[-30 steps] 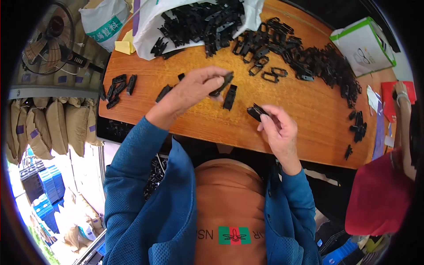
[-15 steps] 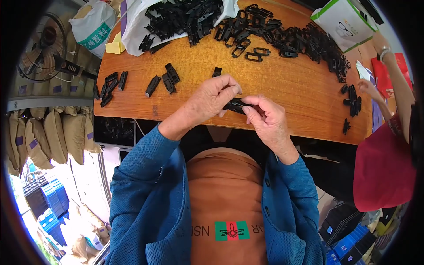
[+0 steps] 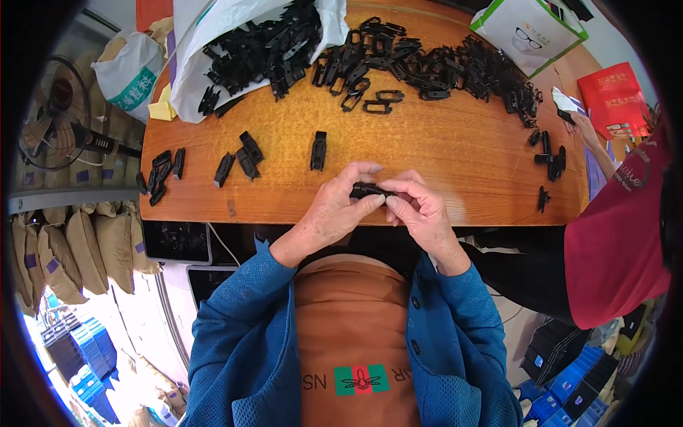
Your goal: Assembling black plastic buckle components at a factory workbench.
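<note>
A black plastic part (image 3: 366, 190) is pinched, fingers drawn in narrow, between the left hand (image 3: 331, 213) and right hand (image 3: 425, 217), at frame centre near the front edge of the wooden table (image 3: 469, 160). Right of centre, a broad stretch of wood is bounded above by a pile of black parts (image 3: 491, 71); left of centre, it is interrupted by a lone clip (image 3: 319, 151). Printing is carried by the red packet (image 3: 615, 99) at upper right, the green-trimmed white bag (image 3: 523, 35) and the orange-brown shirt (image 3: 348, 313), lower centre.
</note>
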Tool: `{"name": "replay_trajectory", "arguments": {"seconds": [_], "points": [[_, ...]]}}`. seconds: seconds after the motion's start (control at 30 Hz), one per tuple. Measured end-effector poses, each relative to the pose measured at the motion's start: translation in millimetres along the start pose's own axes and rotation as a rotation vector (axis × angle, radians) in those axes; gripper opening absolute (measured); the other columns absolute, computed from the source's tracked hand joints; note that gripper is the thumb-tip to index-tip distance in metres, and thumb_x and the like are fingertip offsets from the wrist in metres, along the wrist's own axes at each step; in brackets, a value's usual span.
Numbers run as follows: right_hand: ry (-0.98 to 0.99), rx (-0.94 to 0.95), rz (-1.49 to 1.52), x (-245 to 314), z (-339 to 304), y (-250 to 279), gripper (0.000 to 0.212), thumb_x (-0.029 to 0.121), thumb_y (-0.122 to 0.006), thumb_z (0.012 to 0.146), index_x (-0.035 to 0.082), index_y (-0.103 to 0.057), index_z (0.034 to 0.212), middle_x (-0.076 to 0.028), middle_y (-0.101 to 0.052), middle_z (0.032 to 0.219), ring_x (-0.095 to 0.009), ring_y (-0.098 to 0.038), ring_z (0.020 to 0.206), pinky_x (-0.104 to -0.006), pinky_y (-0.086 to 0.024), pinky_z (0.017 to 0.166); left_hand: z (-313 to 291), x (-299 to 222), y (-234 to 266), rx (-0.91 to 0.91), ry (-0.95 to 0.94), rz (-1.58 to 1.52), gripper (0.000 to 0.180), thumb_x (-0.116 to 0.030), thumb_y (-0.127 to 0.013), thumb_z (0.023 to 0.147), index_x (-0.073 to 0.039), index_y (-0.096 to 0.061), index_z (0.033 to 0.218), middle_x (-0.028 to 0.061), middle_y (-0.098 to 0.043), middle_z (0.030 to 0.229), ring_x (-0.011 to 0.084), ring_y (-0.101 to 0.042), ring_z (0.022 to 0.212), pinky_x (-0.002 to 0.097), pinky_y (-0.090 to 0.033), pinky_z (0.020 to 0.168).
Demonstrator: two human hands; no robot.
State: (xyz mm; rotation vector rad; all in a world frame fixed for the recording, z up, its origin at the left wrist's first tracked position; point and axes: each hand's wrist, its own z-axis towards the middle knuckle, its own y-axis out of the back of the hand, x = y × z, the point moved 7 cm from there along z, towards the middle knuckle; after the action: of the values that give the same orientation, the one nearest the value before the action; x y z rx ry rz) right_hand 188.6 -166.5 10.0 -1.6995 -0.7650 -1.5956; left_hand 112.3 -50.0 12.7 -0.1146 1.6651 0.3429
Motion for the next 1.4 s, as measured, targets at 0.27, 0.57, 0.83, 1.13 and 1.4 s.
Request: {"name": "replay_trajectory", "arguments": {"seconds": [0.27, 0.57, 0.83, 1.13, 1.4], "points": [[-0.297, -0.027, 0.460, -28, 13, 12, 0.023, 0.010, -0.067, 0.087, 0.005, -0.056, 0.107, 0.000, -0.057, 0.087, -0.006, -0.055, 0.061, -0.0182, -0.040, 0.044, 19, 9, -11, 0.036, 0.104, -0.327, 0.045, -0.007, -0.063, 0.087, -0.003, -0.044, 0.128, 0.0054, -0.058, 0.089, 0.0115, -0.059, 0.081, 0.0253, -0.048, 0.075], [-0.354, 0.065, 0.171, -33, 37, 52, 0.020, 0.009, -0.068, 0.085, 0.004, -0.060, 0.103, -0.002, -0.059, 0.092, -0.010, -0.059, 0.073, -0.0214, -0.047, 0.058, 47, 17, -23, 0.181, 0.125, -0.229, 0.035, -0.010, -0.062, 0.089, -0.004, -0.049, 0.121, 0.0056, -0.061, 0.095, 0.0140, -0.060, 0.083, 0.0265, -0.049, 0.075], [0.242, -0.382, -1.373, 56, 125, 181, 0.029, 0.009, -0.068, 0.080, 0.003, -0.057, 0.107, -0.011, -0.054, 0.099, -0.026, -0.059, 0.080, -0.0343, -0.050, 0.066, 109, -38, 15, -0.097, -0.407, 0.896, 0.026, -0.010, -0.069, 0.075, -0.004, -0.056, 0.096, 0.0110, -0.050, 0.089, 0.0279, -0.053, 0.084, 0.0372, -0.046, 0.071], [0.256, -0.344, -1.028, 24, 124, 201, 0.022, 0.010, -0.061, 0.088, -0.003, -0.060, 0.105, -0.008, -0.062, 0.085, -0.016, -0.059, 0.067, -0.0296, -0.049, 0.060, 125, -18, 6, -0.008, -0.407, 1.161, 0.019, 0.003, -0.063, 0.070, -0.002, -0.056, 0.088, 0.0100, -0.050, 0.089, 0.0262, -0.054, 0.088, 0.0371, -0.049, 0.070], [-0.125, -0.328, -0.802, 21, 86, 176, 0.020, 0.011, -0.060, 0.090, -0.003, -0.063, 0.104, -0.005, -0.064, 0.080, -0.009, -0.057, 0.065, -0.0237, -0.047, 0.060, 106, -23, 14, -0.075, -0.345, 1.063, 0.015, 0.000, -0.062, 0.075, -0.002, -0.054, 0.087, 0.0121, -0.056, 0.083, 0.0295, -0.058, 0.080, 0.0372, -0.051, 0.068]]}}
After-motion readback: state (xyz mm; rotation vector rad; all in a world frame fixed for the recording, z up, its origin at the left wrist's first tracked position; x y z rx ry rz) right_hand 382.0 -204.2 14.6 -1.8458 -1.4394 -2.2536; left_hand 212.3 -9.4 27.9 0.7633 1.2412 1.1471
